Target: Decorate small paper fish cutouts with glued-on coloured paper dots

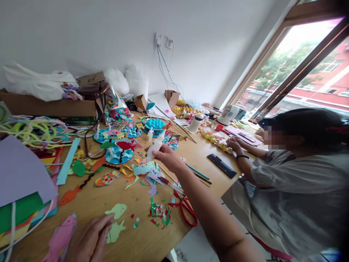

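Observation:
My right hand [167,157] reaches out over the table, closed round a white squeeze bottle [155,150] that is tilted with its narrow tip up. A smaller white bottle [149,135] stands just behind it. Low in the view, my left hand [91,236] rests at the table with fingers stretched out and nothing visible in it. Its fingertips are beside two pale green paper fish [116,232]. To its left lies a pink paper fish [61,234]. Round blue decorated pieces [120,155] with paper fish on them sit beyond the bottle.
Red-handled scissors [188,213] lie near the front edge beside paper scraps [160,213]. Coloured paper sheets [24,174] are stacked at left. A black case [221,165] and pencils [199,171] are at right. Another person [297,182] sits there, hands on the table.

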The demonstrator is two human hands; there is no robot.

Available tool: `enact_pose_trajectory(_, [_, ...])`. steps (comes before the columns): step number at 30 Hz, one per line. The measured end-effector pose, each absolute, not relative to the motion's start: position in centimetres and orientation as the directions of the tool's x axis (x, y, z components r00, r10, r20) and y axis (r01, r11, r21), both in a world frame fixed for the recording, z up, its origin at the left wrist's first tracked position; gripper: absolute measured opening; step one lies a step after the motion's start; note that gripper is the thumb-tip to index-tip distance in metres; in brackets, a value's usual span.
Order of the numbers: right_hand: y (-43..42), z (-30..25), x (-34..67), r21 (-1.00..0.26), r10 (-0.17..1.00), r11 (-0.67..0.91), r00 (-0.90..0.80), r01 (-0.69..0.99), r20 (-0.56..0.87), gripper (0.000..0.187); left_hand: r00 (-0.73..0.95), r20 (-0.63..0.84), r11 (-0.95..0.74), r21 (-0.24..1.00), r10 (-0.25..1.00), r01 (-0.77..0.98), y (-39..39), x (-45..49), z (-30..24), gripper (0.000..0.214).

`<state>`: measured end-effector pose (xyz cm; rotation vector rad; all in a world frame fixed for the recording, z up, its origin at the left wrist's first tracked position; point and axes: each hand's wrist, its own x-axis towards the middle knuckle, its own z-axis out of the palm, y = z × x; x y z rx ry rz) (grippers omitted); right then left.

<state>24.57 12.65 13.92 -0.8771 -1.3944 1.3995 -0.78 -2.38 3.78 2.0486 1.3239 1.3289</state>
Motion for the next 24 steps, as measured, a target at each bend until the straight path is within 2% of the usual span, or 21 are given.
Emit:
enact_pose_trajectory(4, [7.8,14.0,22.8,-0.991,0.891,0.033,-0.445,-0.132,0.089,0.041,0.036,0.305,-0.295,0.873,0.952,0.390,-1.4,0.8,8.8,0.034])
enact_pose_trajectory(7, [5.2,13.1,21.8,-0.992,0.834,0.007,-0.546,-0.127,0.075,0.040,0.046,0.136,-0.141,0.979,0.990,0.145,-0.3,2.8,11.4,0.045])
enact_pose_trajectory(10, [3.3,12.1,21.3,-0.995,0.794,-0.005,-0.606,-0.095,0.054,0.039,0.190,0.056,-0.023,0.985,0.980,-0.172,0.3,4.5,11.9,0.046])
enact_pose_trajectory(13, [1.7,11.4,21.1,-0.996,0.784,-0.038,-0.620,-0.077,0.018,0.037,0.296,0.018,0.087,0.937,0.955,-0.339,0.3,5.4,11.2,0.041])
enact_pose_trajectory(17, [-0.1,10.1,20.4,-0.983,0.893,-0.048,-0.448,-0.175,0.036,0.040,0.179,-0.053,0.140,0.845,0.982,-0.517,-0.2,5.8,10.7,0.034])
enact_pose_trajectory(20, [-1.3,8.7,19.3,-0.969,0.961,0.080,-0.240,-0.234,0.137,0.051,0.094,-0.133,0.163,0.764,0.987,-0.624,-0.6,6.2,11.1,0.034])
enact_pose_trajectory(24, [-1.8,7.9,17.9,-0.948,0.969,0.233,-0.035,-0.218,0.246,0.043,0.127,-0.183,0.220,0.695,0.975,-0.684,-1.1,6.9,11.5,0.031])
